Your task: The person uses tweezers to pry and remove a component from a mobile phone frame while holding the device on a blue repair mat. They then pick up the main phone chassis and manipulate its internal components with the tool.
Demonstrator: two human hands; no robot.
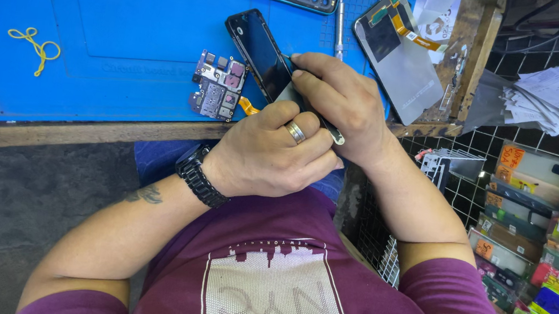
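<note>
1. Fingers (304, 65) of the right hand (341, 104) are curled tight around a thin tool, its tip on the edge of the dark phone screen (263, 53).
2. Left hand (266, 152) wraps closed around the screen's lower end, just over the blue mat (99, 17) on the desk (51, 131).
3. Pushing too hard could crack the glass.
4. A slip could tear the orange cable (248, 106) joined to the small circuit board (217, 85).

The left half of the blue rubber mat (99, 17) on the counter lies open, bar a yellow rubber band (35, 45). Toward the right edge, a bare circuit board (217, 85), a slim metal screwdriver (341, 20) and a grey display panel (399, 58) crowd the way.
</note>
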